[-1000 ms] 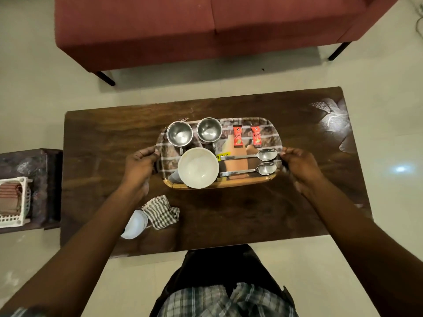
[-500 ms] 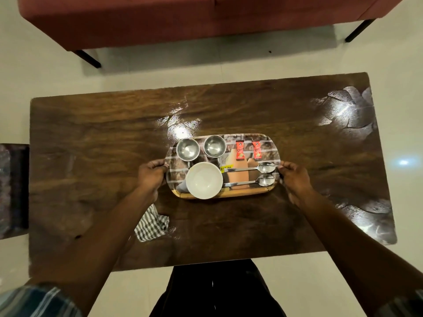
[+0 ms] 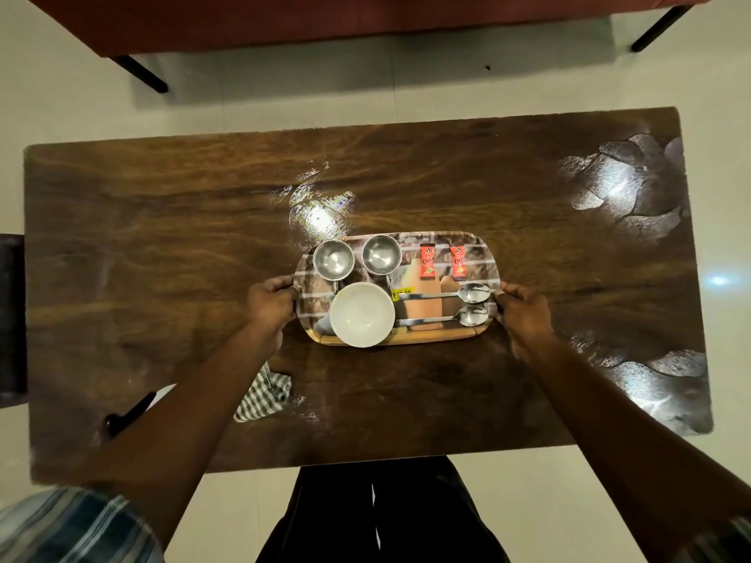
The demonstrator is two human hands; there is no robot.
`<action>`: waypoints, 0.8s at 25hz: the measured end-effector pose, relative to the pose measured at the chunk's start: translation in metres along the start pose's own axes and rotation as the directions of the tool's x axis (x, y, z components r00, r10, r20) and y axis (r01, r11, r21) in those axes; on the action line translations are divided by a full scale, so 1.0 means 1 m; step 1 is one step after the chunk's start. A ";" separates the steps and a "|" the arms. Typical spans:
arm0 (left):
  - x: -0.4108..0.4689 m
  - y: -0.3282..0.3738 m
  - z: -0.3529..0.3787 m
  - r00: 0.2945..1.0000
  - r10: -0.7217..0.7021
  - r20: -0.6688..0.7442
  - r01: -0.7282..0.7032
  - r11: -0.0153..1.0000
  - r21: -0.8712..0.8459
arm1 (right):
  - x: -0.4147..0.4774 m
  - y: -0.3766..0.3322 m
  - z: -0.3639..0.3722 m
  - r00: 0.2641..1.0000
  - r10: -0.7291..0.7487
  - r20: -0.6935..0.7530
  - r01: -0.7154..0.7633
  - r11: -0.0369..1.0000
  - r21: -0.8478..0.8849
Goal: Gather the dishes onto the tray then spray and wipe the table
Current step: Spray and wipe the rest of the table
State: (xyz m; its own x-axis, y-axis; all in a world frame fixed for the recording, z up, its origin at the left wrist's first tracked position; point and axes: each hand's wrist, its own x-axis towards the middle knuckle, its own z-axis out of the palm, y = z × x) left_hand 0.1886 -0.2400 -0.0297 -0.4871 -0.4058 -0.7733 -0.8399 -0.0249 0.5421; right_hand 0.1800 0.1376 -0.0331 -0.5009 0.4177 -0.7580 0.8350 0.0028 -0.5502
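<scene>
A printed tray (image 3: 485, 253) is held over the middle of the dark wooden table (image 3: 162, 237). On it are two steel cups (image 3: 334, 260), a white bowl (image 3: 361, 314), two spoons (image 3: 459, 295) and two red sachets (image 3: 426, 260). My left hand (image 3: 271, 304) grips the tray's left end and my right hand (image 3: 524, 312) grips its right end. A checked cloth (image 3: 266, 394) lies on the table near the front edge, partly hidden by my left forearm. A black spray trigger (image 3: 130, 414) shows beside that arm.
A red sofa (image 3: 325, 18) with black legs stands beyond the table. A dark side table (image 3: 10, 319) is at the left edge. Shiny patches of glare lie on the table's right side (image 3: 626, 184). Pale floor surrounds the table.
The view has risen and the table now looks larger beneath the tray. Both hands keep hold of the tray ends. The white basket and spray bottle body have gone out of sight.
</scene>
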 end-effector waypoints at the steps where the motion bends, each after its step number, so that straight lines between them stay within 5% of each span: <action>1: 0.000 -0.001 0.000 1.000 0.007 -0.011 -0.007 1.000 0.006 | 0.000 0.000 0.001 1.000 0.001 -0.011 0.000 1.000 0.008; 6: -0.008 0.004 -0.009 0.998 0.039 -0.045 -0.037 0.998 0.054 | -0.001 0.000 -0.003 0.995 -0.012 -0.101 0.008 0.999 -0.042; 12: -0.075 0.049 -0.075 0.995 0.092 -0.037 -0.095 0.991 -0.092 | -0.067 0.025 -0.017 0.986 -0.037 -0.162 0.007 0.983 -0.186; 15: -0.146 0.060 -0.134 0.979 0.201 -0.014 -0.202 0.973 -0.111 | -0.140 0.039 -0.004 0.984 -0.165 -0.064 0.134 0.933 -0.335; 20: -0.204 0.034 -0.232 0.925 0.369 -0.095 -0.374 0.926 -0.044 | -0.261 0.044 0.066 0.922 -0.301 0.242 0.361 0.896 -0.258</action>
State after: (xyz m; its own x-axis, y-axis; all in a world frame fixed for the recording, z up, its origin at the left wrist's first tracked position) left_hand 0.3147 -0.3697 0.2232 -0.7374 -0.4714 -0.4838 -0.5853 0.0883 0.8060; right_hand 0.3326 -0.0313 0.1177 -0.7687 0.1648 -0.6181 0.6267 0.3878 -0.6759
